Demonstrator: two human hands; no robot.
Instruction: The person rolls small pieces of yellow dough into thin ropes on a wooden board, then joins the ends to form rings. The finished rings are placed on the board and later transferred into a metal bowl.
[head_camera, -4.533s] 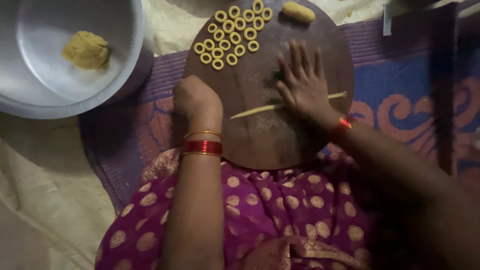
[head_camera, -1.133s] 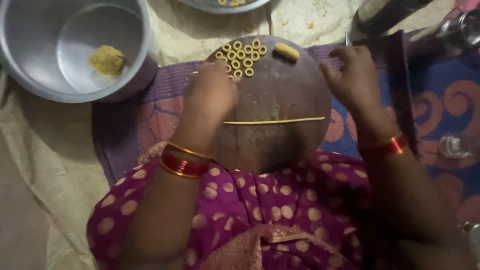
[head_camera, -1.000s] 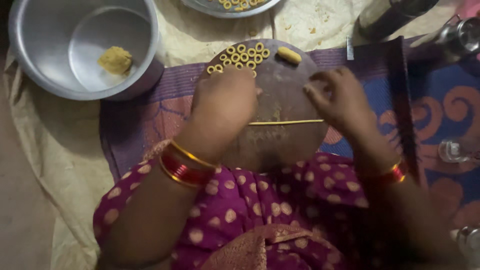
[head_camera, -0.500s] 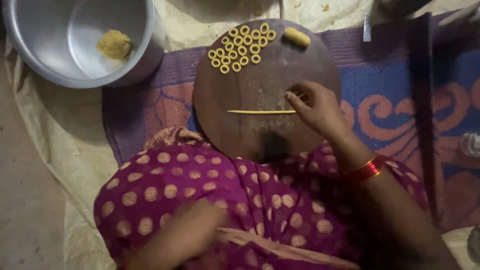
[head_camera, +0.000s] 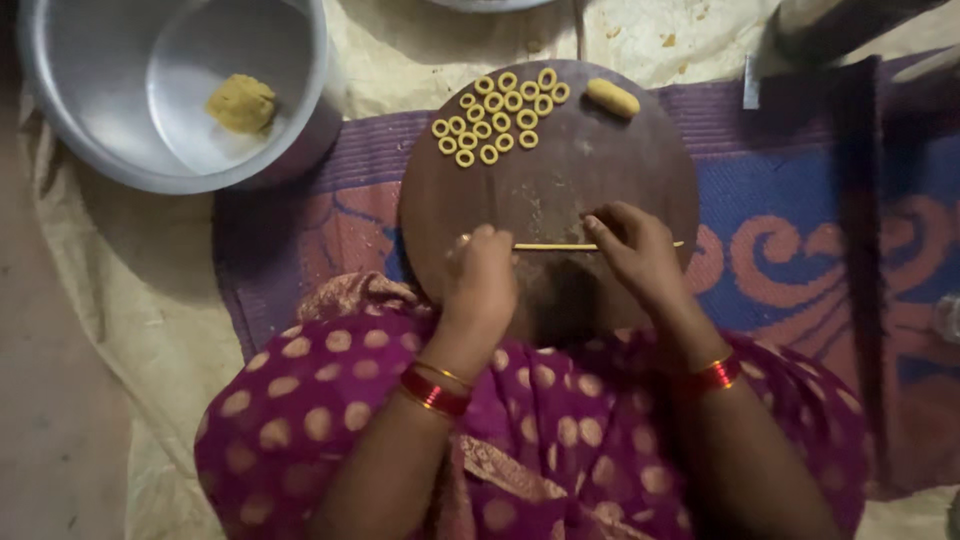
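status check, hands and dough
Left hand and right hand on dough strand, mid board. Rings at far edge. Nothing between.

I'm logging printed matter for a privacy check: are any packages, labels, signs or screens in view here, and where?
None in view: no package, label, sign or screen.
Round brown board: centre, bearing yellow dough rings, a dough lump and a thin dough strand under both hands.
Metal bowl: upper left, round, grey, plain, yellow dough inside.
Mat: under the board, purple and blue with orange swirls.
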